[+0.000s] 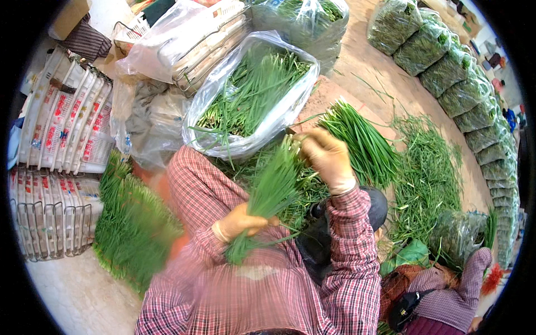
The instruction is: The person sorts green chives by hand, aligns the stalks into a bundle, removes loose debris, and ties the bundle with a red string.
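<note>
In the closed left hand (241, 222) a green leafy bunch (272, 187) is gripped — partly blurred. At its far end the right hand (326, 153) is curled; whether stems are pinched cannot be told. Beyond, an open plastic bag (298, 100) is filled with cut leaves (254, 92); farther right, packed bags (446, 71) are lined up.

Head cam: fisheye, head-worn, upright, facing steeply down. Left hand (241, 221) and right hand (326, 156) close, mid-frame; row of filled bags (474, 116) farther off, curving along right rim.
</note>
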`<move>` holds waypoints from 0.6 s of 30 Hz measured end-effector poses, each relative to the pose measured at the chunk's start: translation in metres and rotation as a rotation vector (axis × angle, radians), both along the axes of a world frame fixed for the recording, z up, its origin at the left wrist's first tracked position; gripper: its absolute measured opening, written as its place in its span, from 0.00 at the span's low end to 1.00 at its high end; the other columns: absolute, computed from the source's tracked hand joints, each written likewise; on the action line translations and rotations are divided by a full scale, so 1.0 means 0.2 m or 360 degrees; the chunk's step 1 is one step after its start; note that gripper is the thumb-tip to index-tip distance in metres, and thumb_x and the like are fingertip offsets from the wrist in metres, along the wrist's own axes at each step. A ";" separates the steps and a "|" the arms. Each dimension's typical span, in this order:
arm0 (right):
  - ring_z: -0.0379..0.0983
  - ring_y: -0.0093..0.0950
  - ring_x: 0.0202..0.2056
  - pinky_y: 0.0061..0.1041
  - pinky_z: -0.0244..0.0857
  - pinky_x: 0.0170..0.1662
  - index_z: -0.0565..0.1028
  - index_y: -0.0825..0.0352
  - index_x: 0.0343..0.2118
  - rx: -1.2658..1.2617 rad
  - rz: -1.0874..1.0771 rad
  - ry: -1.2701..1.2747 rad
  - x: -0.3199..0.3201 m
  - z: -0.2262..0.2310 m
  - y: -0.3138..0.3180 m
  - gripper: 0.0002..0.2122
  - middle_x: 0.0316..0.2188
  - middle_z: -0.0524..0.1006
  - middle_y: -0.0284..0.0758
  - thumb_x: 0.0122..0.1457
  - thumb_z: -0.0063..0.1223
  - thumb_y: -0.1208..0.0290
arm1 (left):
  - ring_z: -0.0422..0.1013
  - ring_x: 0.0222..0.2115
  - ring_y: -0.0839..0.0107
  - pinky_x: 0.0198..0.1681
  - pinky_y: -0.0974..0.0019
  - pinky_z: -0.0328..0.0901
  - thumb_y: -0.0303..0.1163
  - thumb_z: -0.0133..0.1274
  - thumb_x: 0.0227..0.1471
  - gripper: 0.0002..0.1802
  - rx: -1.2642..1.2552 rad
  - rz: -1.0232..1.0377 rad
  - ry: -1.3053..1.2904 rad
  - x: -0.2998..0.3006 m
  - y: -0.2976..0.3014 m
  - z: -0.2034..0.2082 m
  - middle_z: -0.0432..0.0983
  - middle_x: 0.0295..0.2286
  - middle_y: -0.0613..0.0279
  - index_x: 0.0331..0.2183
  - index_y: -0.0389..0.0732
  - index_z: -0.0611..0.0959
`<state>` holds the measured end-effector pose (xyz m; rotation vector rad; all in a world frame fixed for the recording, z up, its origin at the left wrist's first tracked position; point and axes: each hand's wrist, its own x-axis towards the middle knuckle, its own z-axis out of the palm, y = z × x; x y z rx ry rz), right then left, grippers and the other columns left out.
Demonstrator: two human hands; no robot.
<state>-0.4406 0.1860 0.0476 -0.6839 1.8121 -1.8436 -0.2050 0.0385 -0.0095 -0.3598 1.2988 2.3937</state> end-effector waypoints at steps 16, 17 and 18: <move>0.75 0.19 0.32 0.21 0.70 0.38 0.81 0.71 0.37 0.0617 0.0073 0.0231 0.05 0.04 0.13 0.09 0.30 0.81 0.30 0.58 0.63 0.71 | 0.60 0.15 0.82 0.16 0.77 0.55 0.25 0.56 0.53 0.43 0.0537 0.0002 -0.0061 0.03 -0.03 -0.04 0.79 0.40 0.52 0.67 0.42 0.59; 0.74 0.19 0.31 0.21 0.69 0.38 0.81 0.71 0.36 0.0568 0.0006 0.0355 0.04 -0.01 0.13 0.08 0.29 0.80 0.30 0.58 0.63 0.72 | 0.59 0.16 0.83 0.17 0.78 0.53 0.27 0.56 0.53 0.44 0.0502 -0.0013 -0.0069 0.03 -0.03 -0.04 0.79 0.40 0.54 0.68 0.43 0.58; 0.74 0.19 0.31 0.21 0.69 0.37 0.80 0.71 0.36 0.0518 -0.0062 0.0479 0.02 -0.04 0.15 0.08 0.28 0.80 0.29 0.58 0.62 0.72 | 0.60 0.15 0.82 0.16 0.78 0.54 0.25 0.56 0.53 0.43 0.0557 0.0008 -0.0053 0.03 -0.02 -0.05 0.79 0.40 0.53 0.67 0.41 0.59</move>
